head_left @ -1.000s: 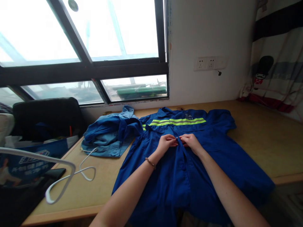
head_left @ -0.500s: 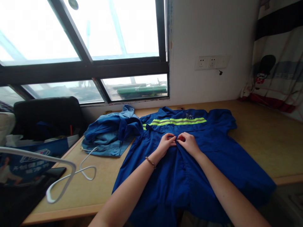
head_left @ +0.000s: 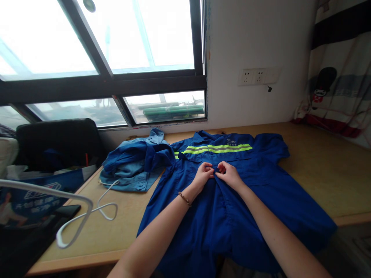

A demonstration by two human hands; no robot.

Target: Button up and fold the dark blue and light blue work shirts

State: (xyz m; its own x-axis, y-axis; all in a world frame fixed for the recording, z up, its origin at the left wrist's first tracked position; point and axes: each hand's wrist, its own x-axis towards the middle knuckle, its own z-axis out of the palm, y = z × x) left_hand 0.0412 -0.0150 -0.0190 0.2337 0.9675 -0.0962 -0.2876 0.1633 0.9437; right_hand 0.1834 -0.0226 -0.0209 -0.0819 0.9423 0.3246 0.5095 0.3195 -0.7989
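Blue work jacket (head_left: 228, 208) lies spread on the table (head_left: 307, 166) — left hand (head_left: 204, 173) and right hand (head_left: 228, 175), close together, pinch its front placket (head_left: 222, 197). Overhanging hem (head_left: 249, 260) could drag it loose if either grip slackens.

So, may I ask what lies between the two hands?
Gathered cloth of the blue garment lies between the left hand and the right hand, in the head view.

Jacket (head_left: 226, 220) on table (head_left: 310, 170), hands (head_left: 203, 176) at its front, second garment (head_left: 130, 166) left, window (head_left: 156, 82) behind, curtain (head_left: 339, 69) far right
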